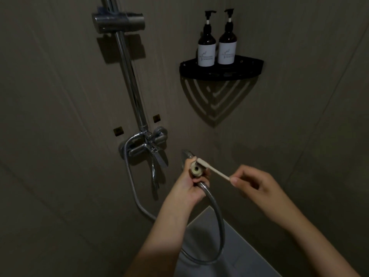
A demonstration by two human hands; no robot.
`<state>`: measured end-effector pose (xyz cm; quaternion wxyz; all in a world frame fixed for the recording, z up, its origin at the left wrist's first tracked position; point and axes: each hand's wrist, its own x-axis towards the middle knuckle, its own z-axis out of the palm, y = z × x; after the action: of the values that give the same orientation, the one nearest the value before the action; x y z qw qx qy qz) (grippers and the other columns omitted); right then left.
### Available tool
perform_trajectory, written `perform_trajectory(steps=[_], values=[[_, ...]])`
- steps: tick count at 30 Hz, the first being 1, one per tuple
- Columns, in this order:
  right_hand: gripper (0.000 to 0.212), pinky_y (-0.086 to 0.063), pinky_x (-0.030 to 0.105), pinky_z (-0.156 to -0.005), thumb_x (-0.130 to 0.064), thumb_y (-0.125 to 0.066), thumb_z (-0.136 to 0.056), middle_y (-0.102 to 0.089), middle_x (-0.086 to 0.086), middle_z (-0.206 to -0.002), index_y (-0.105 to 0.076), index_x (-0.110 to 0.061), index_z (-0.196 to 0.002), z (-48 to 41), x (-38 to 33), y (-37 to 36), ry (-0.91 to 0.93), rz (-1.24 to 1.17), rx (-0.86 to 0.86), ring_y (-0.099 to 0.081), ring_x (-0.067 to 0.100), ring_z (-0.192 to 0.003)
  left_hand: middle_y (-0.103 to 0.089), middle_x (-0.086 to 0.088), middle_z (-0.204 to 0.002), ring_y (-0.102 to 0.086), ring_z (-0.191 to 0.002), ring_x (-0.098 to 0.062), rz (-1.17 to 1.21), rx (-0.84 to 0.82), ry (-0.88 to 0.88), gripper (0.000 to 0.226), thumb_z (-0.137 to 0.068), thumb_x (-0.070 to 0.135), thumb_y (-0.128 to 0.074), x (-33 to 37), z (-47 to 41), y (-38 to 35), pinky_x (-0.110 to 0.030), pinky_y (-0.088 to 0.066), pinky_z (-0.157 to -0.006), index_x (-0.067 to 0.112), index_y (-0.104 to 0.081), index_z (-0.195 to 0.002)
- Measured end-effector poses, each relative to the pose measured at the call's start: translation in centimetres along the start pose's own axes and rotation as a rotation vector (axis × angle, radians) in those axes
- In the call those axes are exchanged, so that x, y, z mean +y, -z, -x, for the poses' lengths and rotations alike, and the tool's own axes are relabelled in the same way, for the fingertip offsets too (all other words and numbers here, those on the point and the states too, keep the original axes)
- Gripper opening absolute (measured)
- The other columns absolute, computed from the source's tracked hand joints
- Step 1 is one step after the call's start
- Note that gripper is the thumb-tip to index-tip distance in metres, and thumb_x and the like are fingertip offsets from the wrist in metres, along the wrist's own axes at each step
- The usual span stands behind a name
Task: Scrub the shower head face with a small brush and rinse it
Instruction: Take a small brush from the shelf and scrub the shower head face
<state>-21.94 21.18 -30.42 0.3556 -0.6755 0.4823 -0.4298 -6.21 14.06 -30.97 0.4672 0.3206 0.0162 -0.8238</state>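
Observation:
My left hand (188,185) grips a small chrome shower head (195,169) with its round pale face turned up toward me. A metal hose (218,222) runs from it, loops below my wrist and climbs back to the tap. My right hand (254,181) pinches the end of a slim pale brush (214,170), whose bristle end rests on the upper rim of the shower head face. The room is dim, so the fine detail of the face is hard to make out.
A chrome mixer tap (148,147) and riser rail (129,76) with a slider bracket (117,21) stand on the left wall. A black corner shelf (220,70) holds two pump bottles (206,48). A pale ledge (235,250) lies below.

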Motion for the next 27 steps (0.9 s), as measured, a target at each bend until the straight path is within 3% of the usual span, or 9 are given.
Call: perform_trajectory(steps=[1,7,10,13,17,19,22,27], values=[[0.015,-0.036,0.018,-0.056,-0.017,-0.057,-0.089,-0.053,-0.003,-0.064,-0.063,-0.015,-0.076,-0.1,0.0,0.1,0.007,0.004,0.010,-0.046,0.006,-0.059,-0.053,-0.006,-0.047,-0.051,-0.029,-0.011,0.025,-0.004,0.001,0.024,-0.078,0.018,-0.057,0.0,0.0,0.1,-0.010,-0.024,-0.022,0.005,-0.056,-0.058],[0.016,-0.034,0.019,-0.055,-0.016,-0.060,-0.088,-0.049,0.001,-0.061,-0.064,-0.016,-0.073,0.5,0.6,-0.3,-0.022,-0.013,-0.015,-0.043,0.008,-0.057,-0.052,-0.005,-0.045,-0.048,-0.029,-0.006,0.006,-0.025,-0.021,0.040,-0.088,0.023,-0.053,0.1,-0.7,0.5,-0.009,-0.031,-0.026,0.006,-0.051,-0.052],[0.014,-0.035,0.022,-0.054,-0.023,-0.062,-0.086,-0.054,0.011,-0.062,-0.064,-0.016,-0.074,0.2,0.5,-0.5,0.004,0.100,0.020,-0.045,0.012,-0.056,-0.054,-0.004,-0.045,-0.049,-0.030,-0.007,-0.170,0.053,-0.091,0.036,-0.088,0.020,-0.054,-0.5,-0.5,0.5,-0.012,-0.029,-0.024,0.008,-0.052,-0.054],[0.016,-0.038,0.026,-0.054,-0.036,-0.061,-0.080,-0.059,0.010,-0.066,-0.065,-0.022,-0.074,0.4,0.7,0.1,-0.020,0.219,-0.028,-0.050,0.014,-0.056,-0.056,-0.004,-0.058,-0.053,-0.046,-0.011,-0.354,0.148,-0.141,0.021,-0.084,0.017,-0.061,-0.8,-0.1,1.2,-0.016,-0.040,-0.035,0.011,-0.055,-0.064],[0.013,-0.033,0.017,-0.053,-0.022,-0.064,-0.084,-0.055,0.012,-0.062,-0.065,-0.023,-0.071,0.6,1.5,1.9,-0.027,0.132,0.051,-0.044,0.005,-0.054,-0.055,-0.008,-0.064,-0.052,-0.034,-0.008,-0.618,0.204,-0.220,0.008,-0.082,0.012,-0.064,-0.8,0.0,2.5,-0.013,-0.039,-0.032,0.003,-0.062,-0.082],[0.013,-0.037,0.023,-0.055,-0.022,-0.062,-0.085,-0.056,0.012,-0.065,-0.065,-0.022,-0.073,0.1,1.8,2.3,-0.018,0.150,0.118,-0.048,0.011,-0.057,-0.055,-0.010,-0.062,-0.050,-0.033,-0.008,-0.745,0.231,-0.321,0.012,-0.078,0.004,-0.064,-1.1,-0.1,3.1,-0.013,-0.040,-0.034,0.002,-0.060,-0.089],[0.010,-0.045,0.038,-0.060,-0.021,-0.060,-0.087,-0.061,0.006,-0.070,-0.064,-0.024,-0.078,-1.2,2.6,2.1,-0.034,0.212,0.197,-0.057,0.023,-0.066,-0.056,-0.011,-0.061,-0.053,-0.044,-0.014,-0.981,0.215,-0.520,0.019,-0.069,-0.003,-0.066,-1.4,-0.5,4.5,-0.020,-0.045,-0.043,0.003,-0.057,-0.085],[0.009,-0.046,0.037,-0.057,-0.019,-0.059,-0.089,-0.060,0.006,-0.065,-0.061,-0.023,-0.081,-3.7,4.2,0.7,-0.073,0.289,0.303,-0.054,0.019,-0.059,-0.056,-0.009,-0.060,-0.053,-0.056,-0.019,-1.289,0.168,-0.686,0.028,-0.047,0.017,-0.069,-1.7,-1.2,6.2,-0.034,-0.046,-0.056,0.009,-0.052,-0.068]])
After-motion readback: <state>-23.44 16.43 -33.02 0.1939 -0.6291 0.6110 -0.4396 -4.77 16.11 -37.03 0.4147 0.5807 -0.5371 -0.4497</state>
